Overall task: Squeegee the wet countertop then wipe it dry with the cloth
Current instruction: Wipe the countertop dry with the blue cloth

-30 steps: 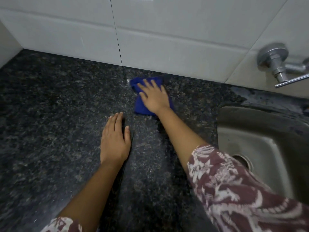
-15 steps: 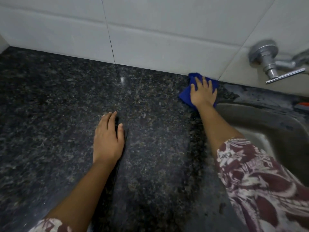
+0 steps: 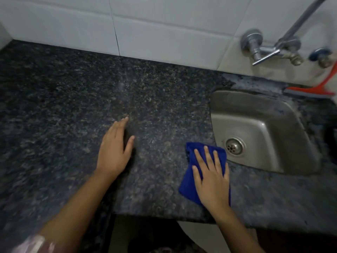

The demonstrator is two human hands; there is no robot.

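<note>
A blue cloth (image 3: 187, 185) lies flat on the dark speckled granite countertop (image 3: 73, 110), close to the front edge and just left of the sink. My right hand (image 3: 211, 178) presses on the cloth with fingers spread. Resting flat on the bare stone to its left is my left hand (image 3: 114, 150), fingers together and holding nothing. A red squeegee (image 3: 313, 89) lies behind the sink at the far right, leaning toward the wall.
A steel sink (image 3: 259, 117) with a drain is set into the counter at right. A wall tap (image 3: 255, 50) and a pipe project from the white tiled wall (image 3: 164, 30) above it. The counter's front edge (image 3: 164, 216) runs just below my hands.
My right hand has dragged the cloth from the back wall by the sink's corner down toward the front edge. My left hand has stayed flat on the counter. The view has shifted right.
</note>
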